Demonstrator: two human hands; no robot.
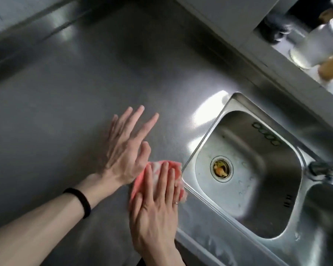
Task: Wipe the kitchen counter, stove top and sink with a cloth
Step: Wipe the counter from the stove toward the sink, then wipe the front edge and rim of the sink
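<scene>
The right hand [156, 206] is pressing a pink cloth [174, 166] flat onto the steel counter [81, 89], fingers straight and close together, just beside the sink [198, 194] rim. The left hand [123, 150] is reaching over the counter beside the cloth, fingers straight and spread wide, holding nothing.

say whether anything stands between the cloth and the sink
Nothing visible does. The cloth lies on the counter under the flat right hand, right beside the sink. The left hand is on the cloth's far side, away from the sink.
</scene>
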